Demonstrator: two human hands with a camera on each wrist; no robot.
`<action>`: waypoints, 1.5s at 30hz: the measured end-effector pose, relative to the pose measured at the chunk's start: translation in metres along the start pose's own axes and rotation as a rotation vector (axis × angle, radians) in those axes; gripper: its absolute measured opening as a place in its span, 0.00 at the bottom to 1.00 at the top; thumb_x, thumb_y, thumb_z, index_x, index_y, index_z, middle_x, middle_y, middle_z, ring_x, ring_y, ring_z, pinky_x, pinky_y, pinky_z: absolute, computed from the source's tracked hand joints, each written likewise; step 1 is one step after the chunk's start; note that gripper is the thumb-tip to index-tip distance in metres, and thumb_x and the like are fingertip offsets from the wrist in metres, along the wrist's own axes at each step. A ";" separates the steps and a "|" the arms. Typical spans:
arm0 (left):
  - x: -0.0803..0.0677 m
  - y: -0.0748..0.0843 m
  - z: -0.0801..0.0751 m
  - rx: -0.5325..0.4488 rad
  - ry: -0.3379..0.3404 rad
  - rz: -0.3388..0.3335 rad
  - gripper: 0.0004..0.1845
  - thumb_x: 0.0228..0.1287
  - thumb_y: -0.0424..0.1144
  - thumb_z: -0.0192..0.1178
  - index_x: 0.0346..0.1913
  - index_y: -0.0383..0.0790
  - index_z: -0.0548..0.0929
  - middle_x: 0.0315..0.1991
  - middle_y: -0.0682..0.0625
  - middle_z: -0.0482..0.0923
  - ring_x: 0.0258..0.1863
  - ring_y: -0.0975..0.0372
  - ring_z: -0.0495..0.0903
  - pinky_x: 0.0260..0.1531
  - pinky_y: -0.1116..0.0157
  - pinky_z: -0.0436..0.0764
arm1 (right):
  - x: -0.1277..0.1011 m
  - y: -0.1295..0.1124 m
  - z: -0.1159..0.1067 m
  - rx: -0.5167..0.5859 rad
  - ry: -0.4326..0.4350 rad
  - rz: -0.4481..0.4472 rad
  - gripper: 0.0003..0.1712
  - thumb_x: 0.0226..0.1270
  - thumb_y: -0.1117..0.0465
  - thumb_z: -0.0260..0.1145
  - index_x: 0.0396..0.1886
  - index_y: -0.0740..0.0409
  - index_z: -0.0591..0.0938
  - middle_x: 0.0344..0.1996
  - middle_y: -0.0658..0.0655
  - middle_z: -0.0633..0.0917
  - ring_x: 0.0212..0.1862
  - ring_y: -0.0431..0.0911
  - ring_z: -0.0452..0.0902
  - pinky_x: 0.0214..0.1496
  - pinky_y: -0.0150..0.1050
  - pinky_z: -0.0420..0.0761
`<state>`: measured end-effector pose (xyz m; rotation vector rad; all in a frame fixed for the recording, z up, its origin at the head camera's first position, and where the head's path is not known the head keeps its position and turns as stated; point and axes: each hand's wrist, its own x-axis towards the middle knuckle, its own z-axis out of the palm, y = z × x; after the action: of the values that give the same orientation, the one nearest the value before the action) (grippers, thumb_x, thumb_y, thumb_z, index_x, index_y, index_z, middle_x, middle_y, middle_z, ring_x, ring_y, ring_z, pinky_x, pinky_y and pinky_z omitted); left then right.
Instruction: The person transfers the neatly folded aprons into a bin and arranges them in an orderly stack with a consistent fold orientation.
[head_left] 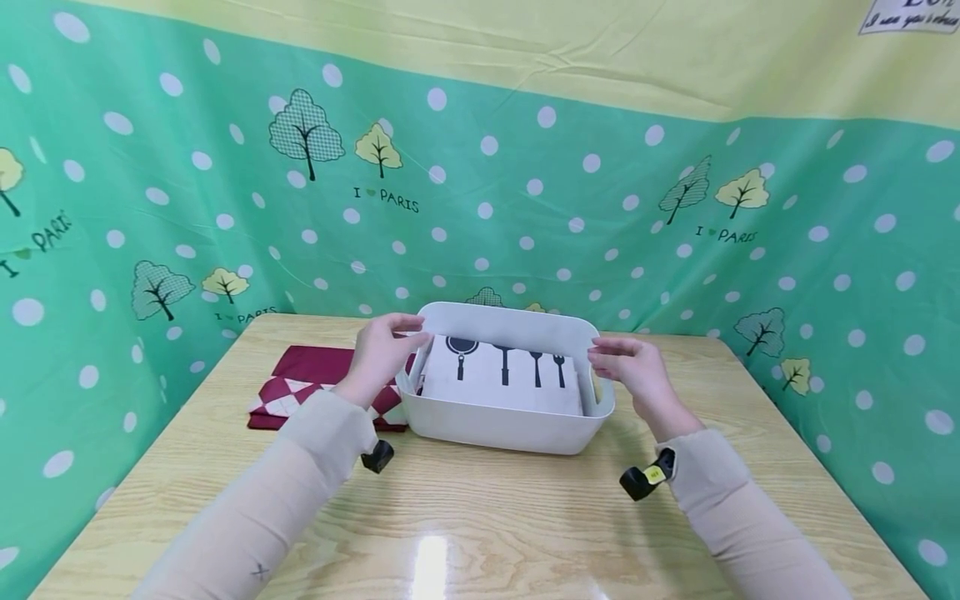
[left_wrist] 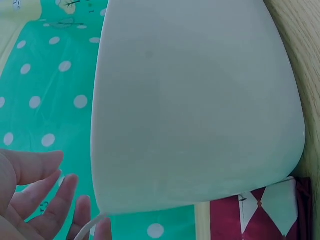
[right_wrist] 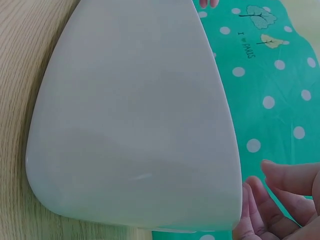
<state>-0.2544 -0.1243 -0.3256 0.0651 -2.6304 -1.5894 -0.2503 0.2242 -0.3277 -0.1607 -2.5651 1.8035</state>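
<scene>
Here the left hand (head_left: 382, 354) and right hand (head_left: 630, 371), fingers relaxed and grasping nothing, flank the white bin (head_left: 502, 425) mid-tabletop (head_left: 480, 517) (a printed cloth (head_left: 502, 379) inside), poised at its rims as if to steady it.

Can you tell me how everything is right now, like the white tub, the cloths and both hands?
white tub: upright on the table, open on top, a cloth inside.
utensil-print cloth: folded, lying flat in the tub.
red diamond cloth: folded on the table, left of the tub.
left hand: open, fingers at the tub's left rim.
right hand: open, fingers at the right rim.
table: shiny, bare in front.
</scene>
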 end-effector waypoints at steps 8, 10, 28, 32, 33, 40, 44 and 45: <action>0.000 0.003 -0.013 0.016 0.032 0.018 0.21 0.71 0.41 0.59 0.63 0.40 0.78 0.62 0.42 0.78 0.59 0.49 0.78 0.58 0.54 0.80 | -0.004 -0.005 0.007 -0.003 -0.013 0.007 0.25 0.71 0.63 0.63 0.64 0.66 0.75 0.55 0.63 0.83 0.41 0.39 0.83 0.48 0.30 0.84; -0.001 0.005 -0.017 0.019 0.043 0.025 0.20 0.71 0.41 0.59 0.63 0.41 0.79 0.61 0.42 0.79 0.59 0.49 0.78 0.58 0.54 0.79 | -0.005 -0.006 0.009 -0.001 -0.025 0.008 0.25 0.70 0.63 0.63 0.65 0.66 0.75 0.55 0.63 0.83 0.42 0.40 0.83 0.50 0.32 0.84; -0.011 0.008 -0.045 0.036 0.089 0.059 0.21 0.72 0.43 0.57 0.64 0.41 0.78 0.62 0.42 0.78 0.58 0.49 0.76 0.55 0.55 0.78 | -0.022 -0.015 0.037 0.081 -0.121 -0.062 0.23 0.67 0.62 0.67 0.59 0.69 0.79 0.49 0.60 0.86 0.37 0.40 0.84 0.45 0.32 0.85; -0.014 0.004 -0.050 0.033 0.084 0.045 0.22 0.74 0.45 0.54 0.66 0.40 0.76 0.63 0.41 0.76 0.59 0.48 0.75 0.57 0.53 0.77 | -0.027 -0.016 0.046 0.093 -0.146 -0.064 0.22 0.68 0.62 0.67 0.58 0.69 0.79 0.49 0.61 0.86 0.37 0.41 0.84 0.46 0.33 0.85; -0.015 0.003 -0.051 0.032 0.084 0.041 0.23 0.75 0.46 0.54 0.66 0.41 0.76 0.63 0.41 0.76 0.60 0.48 0.74 0.57 0.53 0.77 | -0.028 -0.016 0.048 0.099 -0.154 -0.066 0.22 0.67 0.62 0.67 0.58 0.69 0.79 0.48 0.60 0.86 0.37 0.41 0.85 0.46 0.33 0.85; -0.019 -0.004 -0.058 0.031 0.095 0.003 0.24 0.75 0.50 0.51 0.68 0.43 0.74 0.65 0.42 0.74 0.60 0.48 0.72 0.58 0.52 0.75 | -0.038 -0.017 0.063 0.166 -0.207 -0.112 0.21 0.66 0.64 0.67 0.56 0.70 0.80 0.46 0.59 0.87 0.38 0.43 0.85 0.46 0.35 0.86; -0.020 -0.011 -0.059 0.035 0.108 0.006 0.24 0.75 0.49 0.51 0.68 0.42 0.75 0.66 0.41 0.74 0.61 0.48 0.72 0.58 0.53 0.74 | -0.044 -0.018 0.071 0.172 -0.233 -0.130 0.20 0.66 0.64 0.67 0.56 0.69 0.81 0.46 0.57 0.87 0.37 0.43 0.85 0.46 0.37 0.86; -0.020 -0.013 -0.060 0.038 0.112 0.011 0.24 0.75 0.49 0.51 0.67 0.41 0.75 0.65 0.41 0.74 0.62 0.48 0.72 0.59 0.53 0.74 | -0.046 -0.018 0.073 0.174 -0.241 -0.131 0.20 0.66 0.64 0.67 0.56 0.69 0.81 0.45 0.57 0.87 0.38 0.43 0.85 0.46 0.37 0.86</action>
<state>-0.2293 -0.1815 -0.3103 0.1379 -2.5716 -1.4866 -0.2108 0.1462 -0.3332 0.2346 -2.4754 2.0964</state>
